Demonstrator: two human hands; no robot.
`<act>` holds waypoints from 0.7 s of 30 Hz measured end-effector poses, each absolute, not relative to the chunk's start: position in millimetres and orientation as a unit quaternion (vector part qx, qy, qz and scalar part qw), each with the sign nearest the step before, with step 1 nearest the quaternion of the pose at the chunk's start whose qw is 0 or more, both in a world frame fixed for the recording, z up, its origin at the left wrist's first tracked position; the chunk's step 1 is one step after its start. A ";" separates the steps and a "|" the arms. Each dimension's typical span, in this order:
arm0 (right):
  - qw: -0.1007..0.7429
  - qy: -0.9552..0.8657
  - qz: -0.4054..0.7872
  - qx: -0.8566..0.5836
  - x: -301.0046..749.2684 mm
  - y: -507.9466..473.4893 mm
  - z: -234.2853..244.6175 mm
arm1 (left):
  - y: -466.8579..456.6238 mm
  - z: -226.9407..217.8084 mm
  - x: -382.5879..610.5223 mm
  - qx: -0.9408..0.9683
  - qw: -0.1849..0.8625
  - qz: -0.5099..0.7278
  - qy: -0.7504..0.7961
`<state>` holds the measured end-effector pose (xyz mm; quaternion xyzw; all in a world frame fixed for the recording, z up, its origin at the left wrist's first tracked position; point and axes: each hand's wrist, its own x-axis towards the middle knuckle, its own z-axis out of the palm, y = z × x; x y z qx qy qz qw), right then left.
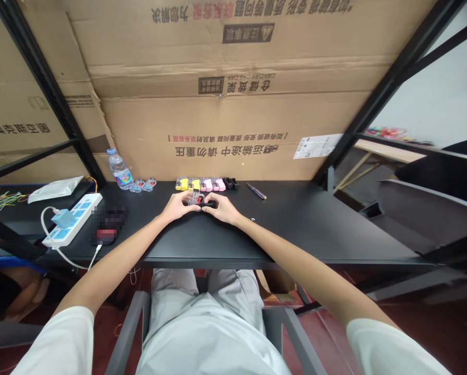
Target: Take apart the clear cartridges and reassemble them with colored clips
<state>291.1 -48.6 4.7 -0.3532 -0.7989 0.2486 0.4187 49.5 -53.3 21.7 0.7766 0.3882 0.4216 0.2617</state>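
My left hand is closed on a small clear plastic case with red and dark parts showing inside. My right hand pinches a small black piece right against the case. The two hands meet above the black table, and fingers partly cover both parts. Just behind them stands a row of small clear pieces with yellow parts and pink parts. Several black pieces end that row on the right. Further right lies a screwdriver.
At the back left are a water bottle and clear bluish cases. A power strip with a plugged-in charger and a cabled phone lie on the left. Cardboard walls the back; black frame posts flank the table.
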 end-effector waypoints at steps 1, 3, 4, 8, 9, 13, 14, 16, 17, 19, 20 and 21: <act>0.419 -0.799 0.248 -0.354 290.9 -48.6 4.2 | -53.0 21.5 49.4 0.775 0.264 0.423 0.389; 0.420 -0.798 0.246 -0.356 290.3 -48.9 3.6 | -52.7 21.4 49.2 0.772 0.267 0.424 0.390; 0.420 -0.797 0.245 -0.357 290.1 -49.1 3.5 | -52.7 21.5 49.3 0.771 0.267 0.425 0.391; 0.424 -0.794 0.245 -0.361 289.5 -51.5 4.5 | -53.1 21.9 49.4 0.771 0.263 0.425 0.393; 0.425 -0.792 0.247 -0.361 289.4 -52.3 4.9 | -53.2 22.1 49.2 0.773 0.261 0.424 0.393; 0.435 -0.784 0.260 -0.358 288.5 -54.6 5.2 | -52.8 22.5 47.8 0.781 0.246 0.420 0.392; 0.439 -0.781 0.267 -0.356 288.1 -54.8 4.9 | -52.6 22.4 47.5 0.782 0.241 0.419 0.393; 0.445 -0.774 0.283 -0.351 287.0 -54.7 4.1 | -52.3 21.7 47.4 0.786 0.230 0.418 0.393; 0.447 -0.771 0.290 -0.348 286.6 -54.5 3.6 | -52.2 21.4 47.5 0.788 0.225 0.418 0.393; 0.448 -0.768 0.299 -0.347 286.0 -53.5 2.5 | -52.0 21.3 47.8 0.792 0.211 0.418 0.391; 0.448 -0.768 0.299 -0.348 285.9 -52.8 2.0 | -51.9 21.8 47.8 0.796 0.203 0.418 0.389; 0.447 -0.768 0.297 -0.350 286.0 -52.0 1.5 | -51.8 22.8 47.7 0.800 0.193 0.418 0.385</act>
